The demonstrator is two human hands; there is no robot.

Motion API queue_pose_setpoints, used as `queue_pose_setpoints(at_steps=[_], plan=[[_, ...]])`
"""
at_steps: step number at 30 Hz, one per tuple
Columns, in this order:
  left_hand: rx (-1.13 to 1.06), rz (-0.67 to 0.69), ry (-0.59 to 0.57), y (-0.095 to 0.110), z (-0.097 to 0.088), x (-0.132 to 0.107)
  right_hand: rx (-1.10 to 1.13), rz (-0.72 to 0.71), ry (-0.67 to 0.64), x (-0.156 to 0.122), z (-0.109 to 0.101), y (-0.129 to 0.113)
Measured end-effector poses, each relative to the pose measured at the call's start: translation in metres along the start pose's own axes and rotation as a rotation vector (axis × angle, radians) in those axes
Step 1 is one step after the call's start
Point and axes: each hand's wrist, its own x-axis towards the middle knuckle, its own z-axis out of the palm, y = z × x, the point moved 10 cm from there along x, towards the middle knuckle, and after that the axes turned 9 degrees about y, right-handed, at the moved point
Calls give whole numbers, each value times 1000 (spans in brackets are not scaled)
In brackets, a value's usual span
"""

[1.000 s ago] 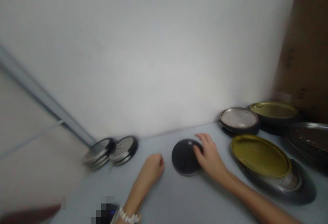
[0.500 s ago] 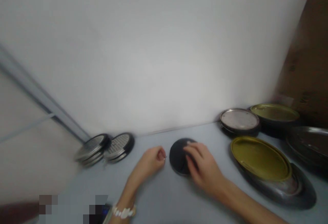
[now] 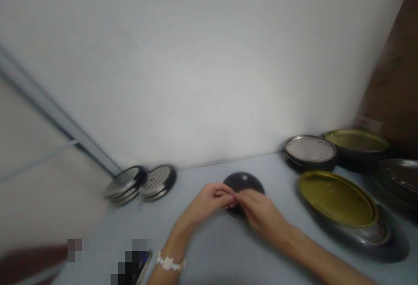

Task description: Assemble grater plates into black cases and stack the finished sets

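A round black disc point(image 3: 251, 182), with a small bright spot near its far edge, lies on the grey table. My left hand point(image 3: 212, 199) has its fingers curled and pinched over the disc's left edge; whatever they hold is too small and blurred to name. From the right, my right hand point(image 3: 261, 209) reaches over the disc, thumb and fingers pressed together. The fingertips of both hands meet above the disc and hide part of it. A white beaded bracelet point(image 3: 170, 263) circles my left wrist.
Round metal grater-like pieces with black rims point(image 3: 156, 179) stand stacked at the left. On the right are a gold lid point(image 3: 339, 198) on a dark pan, a silver lid point(image 3: 310, 148) and a second gold lid point(image 3: 357, 140). A wall point(image 3: 209, 80) rises behind the table.
My left hand, with a tiny shiny metal bit showing at its fingertips before, has moved right to meet my right hand. My right fingers have left the disc's surface and closed together.
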Motion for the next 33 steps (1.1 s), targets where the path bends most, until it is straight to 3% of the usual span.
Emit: queue_pose_setpoints(at_steps=[3, 6, 10, 17, 25, 29, 33], plan=[[203, 25, 117, 0, -32, 0, -66, 31, 17, 0, 0, 7], [655, 24, 314, -8, -75, -1, -157, 71, 92, 1, -7, 16], [996, -110, 286, -39, -97, 1, -245, 108, 134, 0, -12, 27], [989, -128, 258, -50, -90, 8, -312, 33, 96, 2, -8, 22], [775, -188, 89, -73, -81, 6, -396, -141, 82, 6, -16, 2], [622, -120, 119, -49, -66, 6, -411, -139, 59, 7, -16, 4], [108, 81, 222, -1, -36, 2, -402, -151, 3, 2, -7, 4]])
